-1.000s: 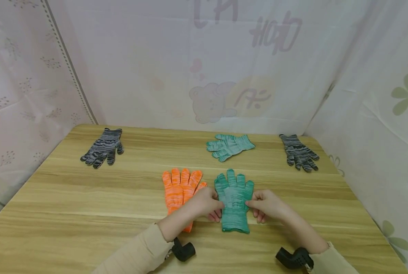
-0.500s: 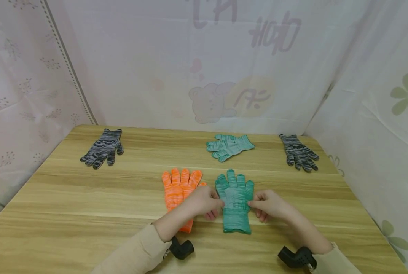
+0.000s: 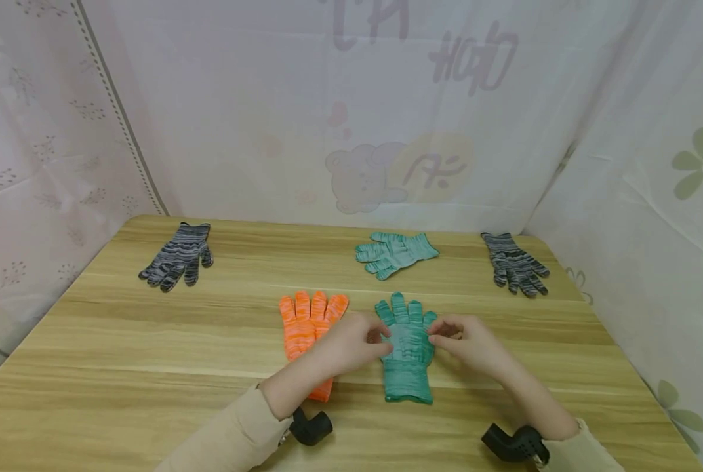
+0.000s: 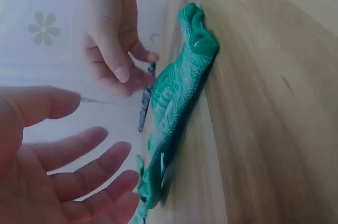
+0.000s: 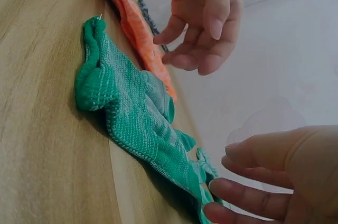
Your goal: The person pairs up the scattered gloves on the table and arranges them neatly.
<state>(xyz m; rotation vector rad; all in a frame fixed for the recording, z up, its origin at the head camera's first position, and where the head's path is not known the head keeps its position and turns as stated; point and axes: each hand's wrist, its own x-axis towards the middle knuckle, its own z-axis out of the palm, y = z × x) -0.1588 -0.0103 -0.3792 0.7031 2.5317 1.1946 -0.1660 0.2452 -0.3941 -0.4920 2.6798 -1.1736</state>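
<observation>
A green knit glove (image 3: 407, 370) lies flat on the table, fingers pointing away and cuff toward me. My left hand (image 3: 354, 342) hovers over its left edge, thumb and fingers parted with nothing between them. At the glove's right edge is my right hand (image 3: 468, 342), its fingers loosely bent and holding nothing. Both wrist views show a gap between the hands and the green glove (image 4: 177, 94). Left of it lies an orange knit glove (image 3: 301, 331), partly covered by my left hand and forearm; its thumb is hidden.
A second green glove (image 3: 395, 252) lies sideways toward the back of the wooden table (image 3: 239, 308). Grey-black striped gloves lie at the back left (image 3: 180, 252) and back right (image 3: 513, 262). Printed curtains (image 3: 257, 118) hang behind and at both sides.
Earlier both hands pinched the near green glove's sides, and it shifted slightly right. Now both have let go and lifted off it. The other gloves have stayed put.
</observation>
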